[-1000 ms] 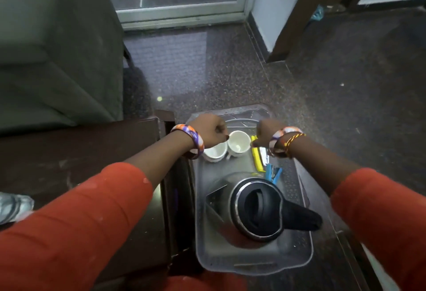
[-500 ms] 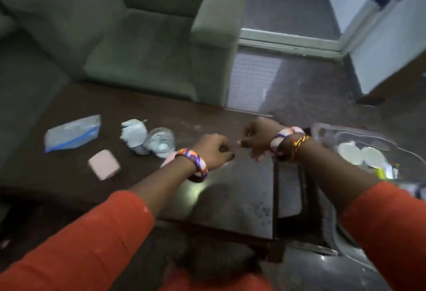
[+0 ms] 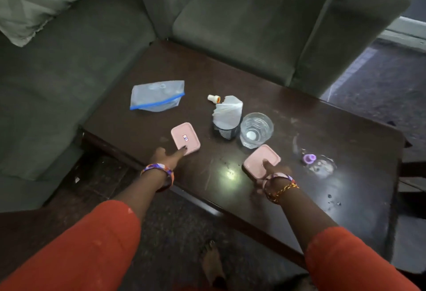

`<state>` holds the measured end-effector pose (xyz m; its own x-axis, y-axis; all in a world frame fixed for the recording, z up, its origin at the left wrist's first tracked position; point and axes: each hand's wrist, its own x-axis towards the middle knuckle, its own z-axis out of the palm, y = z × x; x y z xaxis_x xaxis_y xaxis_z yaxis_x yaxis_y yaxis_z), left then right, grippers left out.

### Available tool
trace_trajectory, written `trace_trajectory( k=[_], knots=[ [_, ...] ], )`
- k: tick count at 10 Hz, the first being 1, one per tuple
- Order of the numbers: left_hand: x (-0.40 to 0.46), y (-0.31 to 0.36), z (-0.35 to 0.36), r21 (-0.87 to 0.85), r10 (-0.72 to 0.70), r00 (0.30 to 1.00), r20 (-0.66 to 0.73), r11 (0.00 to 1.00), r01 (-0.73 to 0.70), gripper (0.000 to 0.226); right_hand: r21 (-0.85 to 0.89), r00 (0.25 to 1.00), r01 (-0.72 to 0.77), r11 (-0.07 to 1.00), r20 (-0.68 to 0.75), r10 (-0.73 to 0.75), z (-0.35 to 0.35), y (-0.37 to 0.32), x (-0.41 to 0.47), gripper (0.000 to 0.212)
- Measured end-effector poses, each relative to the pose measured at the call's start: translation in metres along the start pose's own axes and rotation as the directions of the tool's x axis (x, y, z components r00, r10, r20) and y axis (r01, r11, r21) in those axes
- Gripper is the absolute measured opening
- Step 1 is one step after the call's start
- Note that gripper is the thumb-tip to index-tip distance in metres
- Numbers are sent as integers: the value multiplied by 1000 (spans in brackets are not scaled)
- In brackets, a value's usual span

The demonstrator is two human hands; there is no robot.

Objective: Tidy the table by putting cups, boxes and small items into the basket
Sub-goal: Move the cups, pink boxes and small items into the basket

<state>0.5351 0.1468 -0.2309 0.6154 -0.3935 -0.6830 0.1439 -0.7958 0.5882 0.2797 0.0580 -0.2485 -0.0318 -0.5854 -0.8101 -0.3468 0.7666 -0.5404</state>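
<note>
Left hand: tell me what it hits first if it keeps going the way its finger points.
The left hand already has a fingertip at the near edge of the pink box with the sticker, so it meets that box first.

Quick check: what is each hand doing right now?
Left hand: open, fingertips touching the left pink box.
Right hand: gripping the right pink box, thumb on top.

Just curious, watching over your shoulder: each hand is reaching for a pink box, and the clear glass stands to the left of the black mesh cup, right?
Not quite. In the head view the clear glass stands to the right of the black mesh cup. The rest holds: left hand and right hand are each at a pink box.
</note>
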Motion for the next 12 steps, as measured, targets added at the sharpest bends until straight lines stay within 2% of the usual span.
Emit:
trace_trajectory(
  k=[1, 2, 3, 4, 5, 6, 7, 8, 9, 10, 11, 12],
  knots=[
    [37, 0, 7, -114, -2, 1000, -25, 993, -1, 78, 248, 974, -4, 969, -218, 60, 21, 5, -17, 18],
    [54, -4, 8, -100, -19, 999, 38, 995, 22, 41, 239, 960, -48, 970, -257, 111, 35, 14, -36, 21],
    [45, -3, 7, -89, -3, 1000, 4, 996, 4, 14, -6, 974, -57, 998, -221, 54, 47, 23, -54, 21],
    [33, -11, 1, -5, 59, 998, 30, 998, -59, 29, -327, 987, -17, 945, -159, -37, 61, 16, -70, 16],
    [15, -25, -3, 57, 72, 991, 115, 995, -79, 27, -311, 995, 62, 948, -56, -84, 73, -4, -84, 25],
    [-4, -35, 2, 94, 103, 956, 275, 987, -133, 30, -266, 995, 90, 960, 74, -73, 87, -23, -87, 34],
    [-10, -42, 5, 105, 103, 944, 315, 984, -143, 26, -367, 994, 97, 925, 74, -75, 102, -28, -71, 29],
    [-14, -41, 6, -34, 13, 949, 315, 999, -3, 24, -408, 998, 64, 911, 40, -52, 106, -23, -63, 26],
    [-22, -35, 8, -181, -25, 937, 349, 979, 93, 27, -382, 999, 40, 924, 26, -32, 106, -14, -62, 29],
    [-28, -32, 10, -105, 43, 926, 375, 994, -4, 22, -288, 999, 30, 957, 41, -19, 113, -5, -55, 24],
    [-32, -29, 11, -36, 70, 934, 349, 997, -61, 30, -226, 998, 55, 973, 51, -45, 113, -6, -54, 15],
    [-42, -19, 14, -38, 52, 935, 352, 998, -41, 31, -123, 986, 23, 992, 170, -2, 91, -11, -73, 11]
  ],
)
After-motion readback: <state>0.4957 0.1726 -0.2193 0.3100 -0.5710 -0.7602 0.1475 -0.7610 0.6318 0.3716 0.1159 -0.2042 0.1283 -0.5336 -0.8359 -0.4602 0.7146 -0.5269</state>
